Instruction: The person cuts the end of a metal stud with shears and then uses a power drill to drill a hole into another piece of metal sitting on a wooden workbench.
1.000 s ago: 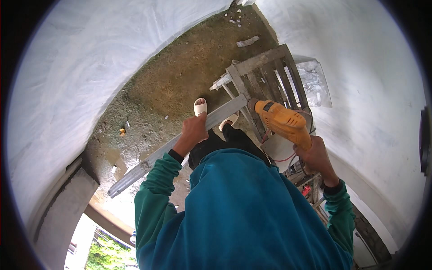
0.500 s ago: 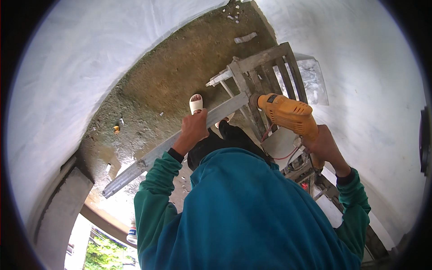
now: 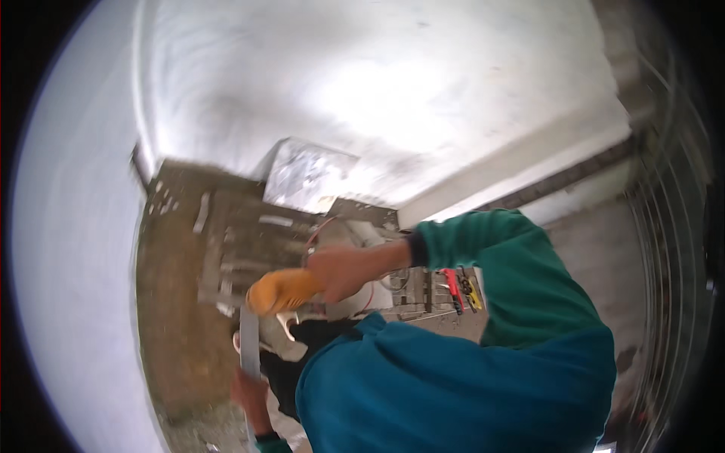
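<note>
My right hand (image 3: 340, 272) is wrapped round the grip of an orange-yellow power drill (image 3: 283, 292), which points left. A long, flat grey metal bar (image 3: 249, 340) runs from the drill's front end down toward the lower edge. My left hand (image 3: 251, 394) grips this bar below the drill. Motion blurs the drill's tip, so I cannot tell whether it touches the bar. The drill's underside is hidden from above.
Under the drill stands a slatted wooden bench (image 3: 234, 264). Red-handled pliers (image 3: 453, 289) and a yellow-handled tool (image 3: 473, 294) lie to its right. A shiny plastic sheet (image 3: 306, 177) leans by the white wall (image 3: 377, 83). Metal bars (image 3: 657, 287) line the right side.
The view has swung round to the right, bringing the hand tools and barred side into sight. Both hands keep their holds; the bar now appears nearly upright in the picture.
</note>
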Tool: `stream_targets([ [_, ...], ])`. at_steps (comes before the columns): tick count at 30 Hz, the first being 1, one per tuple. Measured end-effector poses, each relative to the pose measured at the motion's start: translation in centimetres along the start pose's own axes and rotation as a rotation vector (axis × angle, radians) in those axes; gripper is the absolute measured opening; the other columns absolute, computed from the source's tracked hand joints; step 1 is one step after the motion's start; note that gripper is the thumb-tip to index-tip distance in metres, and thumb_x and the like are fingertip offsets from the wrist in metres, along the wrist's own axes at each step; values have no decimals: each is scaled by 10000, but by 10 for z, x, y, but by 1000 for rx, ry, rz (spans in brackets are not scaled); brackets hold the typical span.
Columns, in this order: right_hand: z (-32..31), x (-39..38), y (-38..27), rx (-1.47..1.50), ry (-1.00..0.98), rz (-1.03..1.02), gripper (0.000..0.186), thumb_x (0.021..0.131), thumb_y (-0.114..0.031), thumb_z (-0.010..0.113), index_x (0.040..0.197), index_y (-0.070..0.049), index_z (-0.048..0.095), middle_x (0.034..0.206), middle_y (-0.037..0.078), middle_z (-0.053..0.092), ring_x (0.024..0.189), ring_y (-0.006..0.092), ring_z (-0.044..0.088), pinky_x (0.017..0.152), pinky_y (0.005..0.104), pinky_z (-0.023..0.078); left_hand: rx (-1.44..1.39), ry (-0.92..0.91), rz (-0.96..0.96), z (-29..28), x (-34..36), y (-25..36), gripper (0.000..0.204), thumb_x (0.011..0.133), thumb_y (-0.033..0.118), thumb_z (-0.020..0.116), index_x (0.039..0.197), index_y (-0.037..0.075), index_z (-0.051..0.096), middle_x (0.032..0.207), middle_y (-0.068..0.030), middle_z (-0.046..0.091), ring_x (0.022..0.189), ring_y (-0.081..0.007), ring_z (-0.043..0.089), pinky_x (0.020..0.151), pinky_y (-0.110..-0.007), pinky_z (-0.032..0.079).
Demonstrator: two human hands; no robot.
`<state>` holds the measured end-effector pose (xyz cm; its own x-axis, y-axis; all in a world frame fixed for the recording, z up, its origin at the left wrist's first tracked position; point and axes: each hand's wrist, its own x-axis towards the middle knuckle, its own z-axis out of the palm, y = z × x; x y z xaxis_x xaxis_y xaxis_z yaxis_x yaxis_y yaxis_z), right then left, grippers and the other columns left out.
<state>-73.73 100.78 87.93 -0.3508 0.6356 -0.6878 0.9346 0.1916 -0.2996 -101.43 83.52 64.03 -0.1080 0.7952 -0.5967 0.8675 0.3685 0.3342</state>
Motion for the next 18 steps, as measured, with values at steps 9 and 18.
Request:
stream_targets([
  [9,-14,10,-11,3,-32,113,133,653,-117,617,707,3,637,583,172,604,551,312,630,518,407,492,-122,119,175,-16,31,-2,422,577,208,734,956,72,609,815,-165,672,775,-376,664,665,-468,533],
  [18,-31,23,-66,-20,39,88,285,687,-186,641,785,80,611,593,188,585,548,278,602,565,389,477,-121,18,81,-48,20,-24,445,591,91,714,983,41,511,769,-182,654,727,-382,666,633,-473,532],
])
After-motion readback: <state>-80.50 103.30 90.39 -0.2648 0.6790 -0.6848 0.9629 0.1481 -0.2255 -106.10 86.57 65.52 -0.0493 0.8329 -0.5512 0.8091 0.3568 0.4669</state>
